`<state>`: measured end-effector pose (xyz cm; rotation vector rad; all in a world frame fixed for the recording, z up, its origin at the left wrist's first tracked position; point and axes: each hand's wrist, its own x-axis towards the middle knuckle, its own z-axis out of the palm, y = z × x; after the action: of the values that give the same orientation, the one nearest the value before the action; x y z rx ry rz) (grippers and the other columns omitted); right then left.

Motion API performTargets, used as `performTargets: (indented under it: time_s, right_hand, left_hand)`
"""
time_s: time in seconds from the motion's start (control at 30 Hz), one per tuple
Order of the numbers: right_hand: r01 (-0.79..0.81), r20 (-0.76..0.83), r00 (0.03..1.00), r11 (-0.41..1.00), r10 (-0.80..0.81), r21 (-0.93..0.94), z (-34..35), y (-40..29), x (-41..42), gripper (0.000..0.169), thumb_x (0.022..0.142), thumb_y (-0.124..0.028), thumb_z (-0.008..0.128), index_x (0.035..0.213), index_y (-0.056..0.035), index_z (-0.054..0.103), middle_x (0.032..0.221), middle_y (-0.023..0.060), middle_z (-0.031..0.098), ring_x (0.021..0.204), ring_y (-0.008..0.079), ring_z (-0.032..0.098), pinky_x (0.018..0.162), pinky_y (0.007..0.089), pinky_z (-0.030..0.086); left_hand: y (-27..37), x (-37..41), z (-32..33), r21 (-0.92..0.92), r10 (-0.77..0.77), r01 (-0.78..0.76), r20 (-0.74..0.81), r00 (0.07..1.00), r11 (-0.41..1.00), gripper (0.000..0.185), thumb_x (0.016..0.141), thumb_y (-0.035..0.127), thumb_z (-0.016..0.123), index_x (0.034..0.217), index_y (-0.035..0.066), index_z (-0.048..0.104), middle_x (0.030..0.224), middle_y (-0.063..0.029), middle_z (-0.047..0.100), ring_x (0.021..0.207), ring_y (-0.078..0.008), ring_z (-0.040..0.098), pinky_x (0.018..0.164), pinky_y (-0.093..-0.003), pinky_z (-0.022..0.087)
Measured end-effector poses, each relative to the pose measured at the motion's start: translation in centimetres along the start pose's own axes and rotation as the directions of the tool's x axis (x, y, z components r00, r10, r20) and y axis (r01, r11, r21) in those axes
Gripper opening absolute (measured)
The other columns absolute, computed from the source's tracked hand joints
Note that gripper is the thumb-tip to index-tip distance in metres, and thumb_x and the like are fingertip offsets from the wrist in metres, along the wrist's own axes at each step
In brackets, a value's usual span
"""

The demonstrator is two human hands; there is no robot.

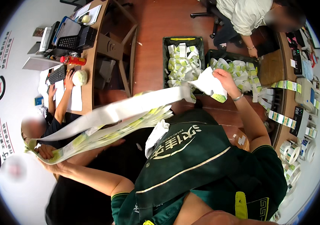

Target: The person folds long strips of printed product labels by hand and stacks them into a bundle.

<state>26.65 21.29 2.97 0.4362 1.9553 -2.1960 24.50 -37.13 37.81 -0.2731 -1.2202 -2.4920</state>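
My left hand, out at the far left, grips one end of a bundle of long white-and-green label strips. The strips stretch across in front of me towards the middle, blurred in places. My right hand is raised over the crates and pinches a crumpled white piece of label strip with a green print at its lower edge. Whether that piece joins the bundle cannot be made out. Below my right hand stand two dark plastic crates, the left crate and the right crate, both heaped with loose label strips.
A co-worker sits beyond the right crate. Another person types at a desk on the left. Label printers and label rolls line the right-hand bench. White crumpled material lies against my dark green apron.
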Motion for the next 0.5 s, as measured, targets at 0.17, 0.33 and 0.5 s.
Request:
performTargets:
  time_s: [0.17, 0.33, 0.5]
  right_hand:
    - [0.094, -0.082, 0.992, 0.995, -0.096, -0.029, 0.5, -2.0, -1.2, 0.013, 0.092, -0.014, 0.058, 0.089, -0.0021, 0.061, 0.077, -0.0058, 0.058, 0.071, 0.0016, 0.050, 0.064, 0.0192, 0.042]
    - [0.130, -0.088, 0.985, 0.973, -0.148, -0.190, 1.7, -5.7, -2.2, 0.013, 0.091, -0.014, 0.059, 0.090, -0.0004, 0.060, 0.076, -0.0047, 0.059, 0.069, 0.0016, 0.050, 0.062, 0.0189, 0.042]
    - [0.137, -0.092, 0.985, 0.984, -0.148, -0.113, 2.7, -5.0, -0.2, 0.014, 0.091, -0.013, 0.059, 0.088, 0.0009, 0.059, 0.074, -0.0032, 0.060, 0.067, 0.0017, 0.050, 0.059, 0.0197, 0.041]
  left_hand:
    - [-2.4, 1.2, 0.5, 0.675, 0.194, 0.068, -0.306, 0.932, 0.734, 0.018, 0.092, 0.013, 0.053, 0.075, 0.009, 0.046, 0.063, 0.0001, 0.039, 0.049, -0.0063, 0.027, 0.042, -0.0220, 0.022]
    - [-9.1, 0.4, 0.5, 0.741, -0.135, 0.227, -0.183, 0.974, 0.632, 0.023, 0.087, 0.014, 0.059, 0.102, -0.004, 0.060, 0.082, -0.0057, 0.062, 0.071, -0.0110, 0.058, 0.061, -0.0213, 0.043]
    - [-12.0, -0.3, 2.1, 0.599, -0.527, 0.426, -0.007, 0.850, 0.678, 0.031, 0.080, 0.006, 0.069, 0.107, -0.003, 0.059, 0.094, -0.0034, 0.067, 0.083, -0.0081, 0.060, 0.079, -0.0204, 0.045]
